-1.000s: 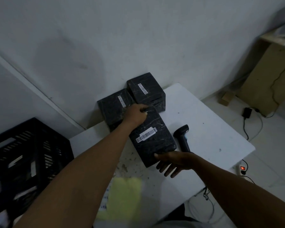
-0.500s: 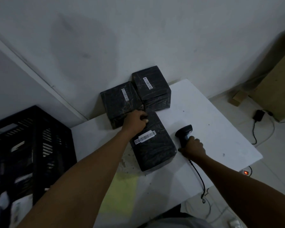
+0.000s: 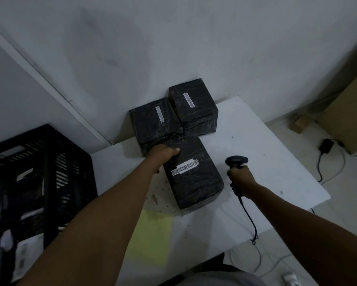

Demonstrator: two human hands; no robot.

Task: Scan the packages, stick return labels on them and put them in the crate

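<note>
Three black wrapped packages with white barcode labels sit on the white table [image 3: 266, 153]. The nearest package [image 3: 196, 178] lies in the middle, and my left hand [image 3: 163, 154] grips its far left corner. Behind it stand a left package [image 3: 152, 122] and a right package [image 3: 194, 106] against the wall. My right hand [image 3: 240, 178] holds the black barcode scanner [image 3: 236, 162] by its handle, raised just right of the nearest package, its cable trailing toward me. The black crate [image 3: 49, 174] stands at the left.
A yellow-green sheet [image 3: 150, 236] lies on the table's near part. Papers or labels show blurred at the lower left by the crate. On the floor to the right are a power adapter [image 3: 326, 144] with cables and a brown cabinet [image 3: 351, 112].
My right hand moved from the package's near edge to the scanner, closed round its handle and lifted it off the table. My left hand stayed on the package's far corner.
</note>
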